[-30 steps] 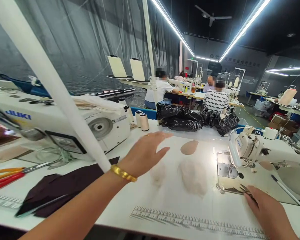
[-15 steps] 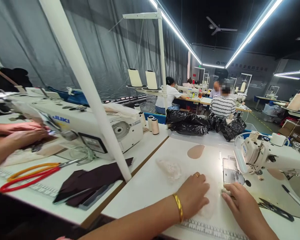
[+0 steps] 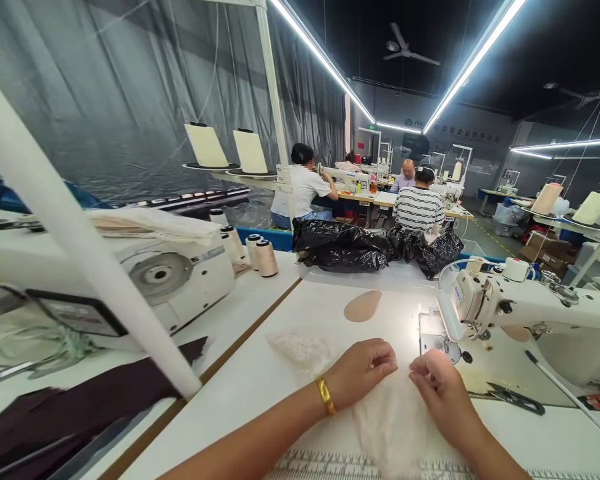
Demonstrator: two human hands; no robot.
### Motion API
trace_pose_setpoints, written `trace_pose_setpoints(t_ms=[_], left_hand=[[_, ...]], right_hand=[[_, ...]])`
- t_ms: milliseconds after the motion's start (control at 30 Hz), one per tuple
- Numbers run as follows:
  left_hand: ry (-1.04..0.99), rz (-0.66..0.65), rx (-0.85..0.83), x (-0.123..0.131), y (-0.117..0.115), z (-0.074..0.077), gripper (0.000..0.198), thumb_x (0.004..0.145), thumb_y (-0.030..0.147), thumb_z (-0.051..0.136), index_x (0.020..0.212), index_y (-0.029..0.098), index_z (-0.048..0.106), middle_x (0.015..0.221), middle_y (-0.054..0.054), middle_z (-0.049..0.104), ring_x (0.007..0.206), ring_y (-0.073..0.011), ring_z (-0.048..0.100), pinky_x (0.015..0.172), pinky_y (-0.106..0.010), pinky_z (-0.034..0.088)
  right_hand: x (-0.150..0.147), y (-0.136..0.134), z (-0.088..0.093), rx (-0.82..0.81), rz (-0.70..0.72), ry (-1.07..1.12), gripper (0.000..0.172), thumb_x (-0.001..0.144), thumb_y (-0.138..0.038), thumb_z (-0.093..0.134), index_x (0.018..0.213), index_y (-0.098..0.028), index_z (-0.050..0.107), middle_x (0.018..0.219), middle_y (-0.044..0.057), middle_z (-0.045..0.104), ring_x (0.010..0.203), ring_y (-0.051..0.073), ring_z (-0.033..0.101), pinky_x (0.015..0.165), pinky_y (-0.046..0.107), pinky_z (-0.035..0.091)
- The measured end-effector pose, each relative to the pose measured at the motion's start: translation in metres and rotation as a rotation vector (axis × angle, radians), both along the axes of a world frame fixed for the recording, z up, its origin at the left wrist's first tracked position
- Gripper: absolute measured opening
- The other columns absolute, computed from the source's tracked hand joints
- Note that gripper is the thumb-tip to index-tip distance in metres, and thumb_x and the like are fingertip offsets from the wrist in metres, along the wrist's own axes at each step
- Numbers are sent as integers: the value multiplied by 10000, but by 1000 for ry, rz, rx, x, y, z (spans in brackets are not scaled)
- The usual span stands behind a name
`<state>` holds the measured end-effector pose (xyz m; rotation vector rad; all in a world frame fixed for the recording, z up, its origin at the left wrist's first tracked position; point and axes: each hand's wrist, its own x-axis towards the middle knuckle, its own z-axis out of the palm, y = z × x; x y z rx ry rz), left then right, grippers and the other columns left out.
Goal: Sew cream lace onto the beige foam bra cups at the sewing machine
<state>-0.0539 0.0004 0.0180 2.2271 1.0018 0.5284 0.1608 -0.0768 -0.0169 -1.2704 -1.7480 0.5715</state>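
My left hand [image 3: 366, 371], with a gold bangle at its wrist, pinches the upper edge of a sheer, pale fabric piece [image 3: 391, 427]. Opposite it, my right hand [image 3: 441, 385] has its fingertips closed on the same edge, a short gap apart. The fabric hangs down between both hands over the table's front. Beyond my left hand lies a crumpled pale lace part [image 3: 303, 350]; whether it joins the held fabric I cannot tell. Just behind my right hand is the lit needle area of a white sewing machine [image 3: 473, 300]. A beige teardrop-shaped piece [image 3: 363, 306] lies flat farther back.
Black thread snips [image 3: 517, 398] and a thin white rod [image 3: 570, 393] lie at right. A ruler strip [image 3: 300, 465] runs along the front edge. A white post [image 3: 95, 247] and a second machine [image 3: 180, 267] stand left. Black plastic bags [image 3: 343, 245] lie behind; people sit beyond.
My left hand has risen from lying spread on the fabric to a pinch. Both hands now hold the fabric's edge up near each other. The view has turned right.
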Motion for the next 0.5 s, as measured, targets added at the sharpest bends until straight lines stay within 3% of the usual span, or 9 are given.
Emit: trace_pose_setpoints(t_ms=[133,300,400,500], left_hand=[[11,30,-14,-5,0,3,353,1007,485,499,918,195,681,770,4,684,738,-187,653,674,-289,500],[10,146,15,-7,22,11,282,1014,426,616,1160,192,676,1199,-72,672,1016,-231,668,877,-385,590],[-27,295,60,-7,55,30,286,1015,391,622,1227,203,660,1283,-83,643,1090,-252,656,924,-416,590],[-86,518,123,-22,102,66,345,1009,373,636,1289,171,622,1311,-105,627,1117,-263,649,947,-466,578]], right_hand=[[0,2,-3,-61,-6,40,129,953,-301,551,946,-219,650,862,25,604,813,207,578,734,311,439],[-1,1,-2,-199,103,228,323,1019,-500,500,857,-223,537,816,-3,548,743,172,534,687,280,429],[-7,1,-8,-296,89,376,444,990,-648,492,842,-230,492,738,-32,508,657,153,540,612,259,413],[-13,2,-18,-321,33,411,523,946,-739,494,817,-232,490,647,-47,497,578,142,510,556,248,380]])
